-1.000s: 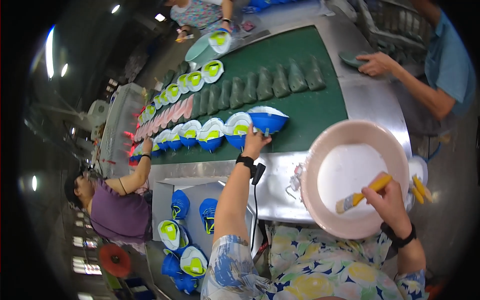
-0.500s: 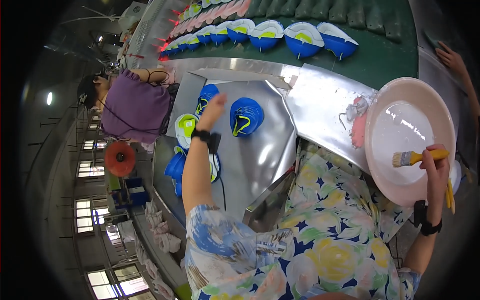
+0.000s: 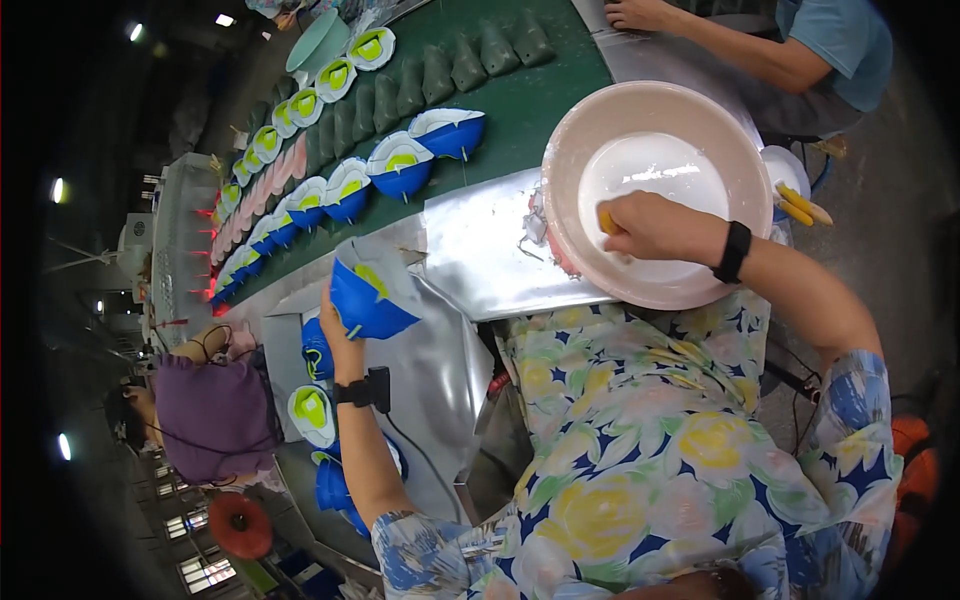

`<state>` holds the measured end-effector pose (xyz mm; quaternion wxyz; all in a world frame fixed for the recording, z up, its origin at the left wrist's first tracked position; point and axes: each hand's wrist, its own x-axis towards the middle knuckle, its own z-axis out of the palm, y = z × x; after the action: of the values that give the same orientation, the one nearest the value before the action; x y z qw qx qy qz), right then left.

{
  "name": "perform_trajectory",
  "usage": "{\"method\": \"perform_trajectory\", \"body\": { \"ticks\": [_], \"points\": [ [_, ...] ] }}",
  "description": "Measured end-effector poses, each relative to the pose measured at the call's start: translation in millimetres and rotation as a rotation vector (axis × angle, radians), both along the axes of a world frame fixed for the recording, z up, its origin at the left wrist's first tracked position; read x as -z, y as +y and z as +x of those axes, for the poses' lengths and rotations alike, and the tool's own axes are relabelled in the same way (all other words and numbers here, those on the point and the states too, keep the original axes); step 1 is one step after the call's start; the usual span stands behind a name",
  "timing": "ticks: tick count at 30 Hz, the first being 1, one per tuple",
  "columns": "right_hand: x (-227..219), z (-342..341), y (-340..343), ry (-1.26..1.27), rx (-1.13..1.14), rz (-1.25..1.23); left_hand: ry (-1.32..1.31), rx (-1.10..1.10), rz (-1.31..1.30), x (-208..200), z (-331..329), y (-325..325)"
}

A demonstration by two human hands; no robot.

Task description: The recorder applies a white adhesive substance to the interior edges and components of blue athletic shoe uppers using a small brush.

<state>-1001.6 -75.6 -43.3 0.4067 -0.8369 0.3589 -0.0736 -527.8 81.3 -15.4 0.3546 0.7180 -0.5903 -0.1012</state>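
1. Two bare hands are working at a shiny metal table (image 3: 480,250) that is running beside a green belt (image 3: 520,110).
2. The left hand (image 3: 340,325) is gripping a blue shoe sole (image 3: 368,298) with a yellow-green inside, holding it up from below over the metal table, tilted on its edge.
3. The right hand (image 3: 650,228) is closing around the yellow handle of a brush (image 3: 606,220) inside a pale pink basin (image 3: 600,120); the bristles are hidden by the hand.
4. The basin is sitting at the table's right end, with white liquid lying in its bottom.
5. More blue soles (image 3: 400,170) are lying in a row along the near edge of the green belt, well apart from the one being held.
6. Several other blue soles (image 3: 312,412) are resting low down at the left, just beside the left forearm.
7. Another person in a purple top (image 3: 205,420) is bending at the left side, and a person in a blue shirt (image 3: 830,40) is reaching onto the belt at the top right.
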Motion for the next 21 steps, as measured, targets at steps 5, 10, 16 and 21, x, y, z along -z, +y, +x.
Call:
{"method": "perform_trajectory", "body": {
  "ticks": [5, 10, 16, 21],
  "points": [
    [-43, -40, -5, -0.168, 0.066, -0.258, 0.951, -0.016, 0.141, -35, -41, -24],
    [-71, -58, -30, -0.606, 0.209, -0.32, 1.053, 0.35, 0.477, -42, -132, -95],
    [-99, -67, -28, -0.662, 0.242, -0.345, 0.91, 0.556, 0.609, -61, -213, -141],
    [-94, -81, -18, -0.659, 0.461, -0.345, 1.153, 0.467, 0.377, -67, -236, -138]
  ]
}}
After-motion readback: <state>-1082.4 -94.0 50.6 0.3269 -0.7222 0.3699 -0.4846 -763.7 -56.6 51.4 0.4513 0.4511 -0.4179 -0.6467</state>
